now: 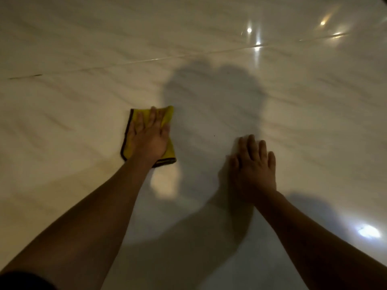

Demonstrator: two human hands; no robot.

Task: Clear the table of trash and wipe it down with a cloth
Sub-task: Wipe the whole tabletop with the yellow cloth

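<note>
Two flat grips | left hand (149,139) on cloth (168,114), lengthwise away | right hand (254,166) on table (83,49)

Small bright white light glints (249,30) are shining at approx 1 o'clock, w/ a bigger white glare patch (369,231) glowing at 4 o'clock. Broad grey soft-edged shadow (213,91) is spreading thru centre twd 12. Dark blurry shape (18,281) is showing at 7 o'clock, too dim to ID.
</note>
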